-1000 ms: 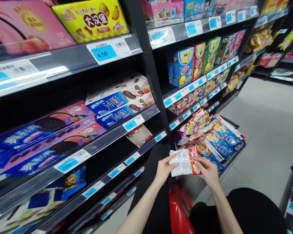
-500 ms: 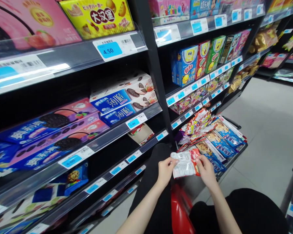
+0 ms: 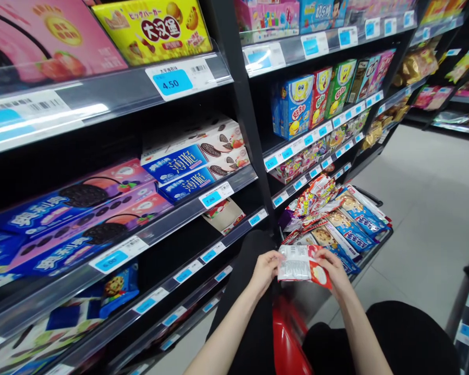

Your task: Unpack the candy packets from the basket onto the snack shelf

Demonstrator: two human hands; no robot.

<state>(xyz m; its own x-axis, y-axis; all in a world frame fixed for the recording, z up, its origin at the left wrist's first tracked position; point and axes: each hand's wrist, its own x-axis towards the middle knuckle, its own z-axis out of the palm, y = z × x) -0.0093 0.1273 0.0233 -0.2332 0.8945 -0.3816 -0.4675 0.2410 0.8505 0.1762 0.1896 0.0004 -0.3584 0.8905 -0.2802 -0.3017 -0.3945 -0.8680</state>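
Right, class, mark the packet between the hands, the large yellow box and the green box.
Packet [image 3: 301, 263], head view: its white part.
Large yellow box [image 3: 156, 32], head view: printed face, middle.
Green box [image 3: 340, 89], head view: front face.

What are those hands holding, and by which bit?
A white and red packet: the left hand grips its white end, the right hand its red end.

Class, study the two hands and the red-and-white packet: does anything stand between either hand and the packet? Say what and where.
Nothing visible does. The left hand and right hand hold the red-and-white packet directly, one at each end. The blue packs lie beyond it, not between.
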